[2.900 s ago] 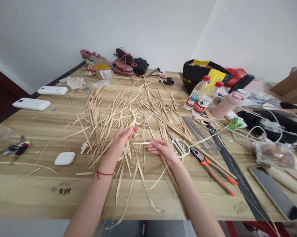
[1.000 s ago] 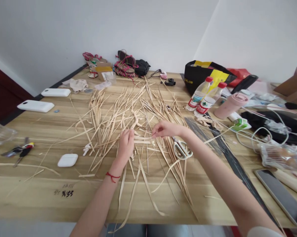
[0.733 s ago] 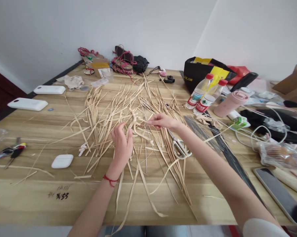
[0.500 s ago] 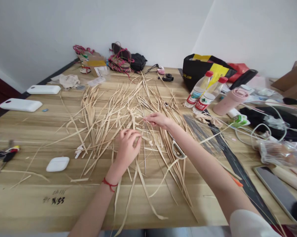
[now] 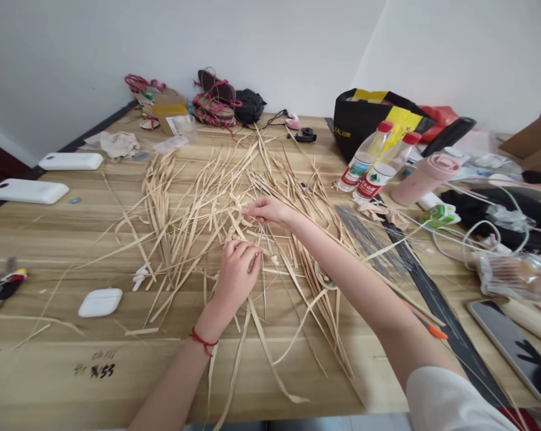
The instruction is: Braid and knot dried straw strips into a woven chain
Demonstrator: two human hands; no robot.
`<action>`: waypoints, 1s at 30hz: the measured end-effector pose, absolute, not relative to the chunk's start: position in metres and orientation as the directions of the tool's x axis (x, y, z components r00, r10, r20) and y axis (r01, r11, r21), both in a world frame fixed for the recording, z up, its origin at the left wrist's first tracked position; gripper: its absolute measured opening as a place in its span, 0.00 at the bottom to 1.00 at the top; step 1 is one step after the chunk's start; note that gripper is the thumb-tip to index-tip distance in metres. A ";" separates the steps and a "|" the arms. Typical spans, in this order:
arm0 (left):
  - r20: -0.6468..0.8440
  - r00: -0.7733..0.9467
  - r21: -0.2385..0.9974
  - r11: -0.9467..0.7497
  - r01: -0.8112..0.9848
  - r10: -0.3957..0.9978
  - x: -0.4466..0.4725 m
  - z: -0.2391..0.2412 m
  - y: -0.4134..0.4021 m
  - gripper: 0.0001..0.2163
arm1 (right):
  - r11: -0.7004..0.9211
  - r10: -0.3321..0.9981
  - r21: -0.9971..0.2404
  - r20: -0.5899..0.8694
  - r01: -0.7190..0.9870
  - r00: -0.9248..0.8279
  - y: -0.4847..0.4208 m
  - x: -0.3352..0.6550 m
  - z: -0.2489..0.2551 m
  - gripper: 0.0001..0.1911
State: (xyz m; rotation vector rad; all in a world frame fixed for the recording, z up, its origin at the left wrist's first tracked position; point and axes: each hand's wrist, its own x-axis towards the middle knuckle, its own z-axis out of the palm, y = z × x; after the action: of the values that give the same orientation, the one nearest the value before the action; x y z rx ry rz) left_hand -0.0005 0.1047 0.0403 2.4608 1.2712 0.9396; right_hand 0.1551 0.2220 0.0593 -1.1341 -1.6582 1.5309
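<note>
A loose heap of pale straw strips (image 5: 193,203) is spread over the middle of the wooden table (image 5: 50,239). My left hand (image 5: 236,272), with a red string at the wrist, is curled with its fingers closed on a bunch of strips near the heap's front. My right hand (image 5: 265,211) reaches further in and pinches a strip between thumb and fingers. My right forearm lies across the scissors (image 5: 319,276), hiding most of them.
A white earbud case (image 5: 100,302) and pliers (image 5: 3,286) lie at left, two white power banks (image 5: 27,190) beyond. At right are two water bottles (image 5: 369,164), a pink cup (image 5: 425,178), a black-and-yellow bag (image 5: 373,123), cables, a phone (image 5: 517,350) and a black strap (image 5: 436,302).
My right hand has reached from the near edge of the heap deeper into it and pinched a strip. My left hand has closed into a curl on the strips and shifted slightly.
</note>
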 end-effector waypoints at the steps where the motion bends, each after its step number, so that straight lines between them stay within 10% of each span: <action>1: 0.445 0.420 0.459 -0.604 0.652 0.791 -0.001 0.040 0.105 0.06 | -0.032 0.880 -0.980 -0.121 0.197 -0.459 0.221 0.155 0.060 0.13; 20: 0.424 0.526 0.516 -0.674 0.529 0.738 0.003 0.031 0.106 0.13 | 0.033 0.816 -0.878 -0.252 0.477 -0.520 0.196 0.144 0.074 0.09; 30: 0.497 0.503 0.395 -0.700 0.595 0.707 -0.013 0.032 0.111 0.11 | 0.159 0.987 -0.867 0.151 0.472 -0.056 0.116 0.163 0.070 0.11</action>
State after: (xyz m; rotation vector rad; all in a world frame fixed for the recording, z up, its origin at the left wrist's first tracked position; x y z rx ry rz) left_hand -0.0130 0.1106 0.0318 2.5701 1.1245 0.9704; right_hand 0.1628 0.1163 0.0704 -1.4224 -1.6468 0.8228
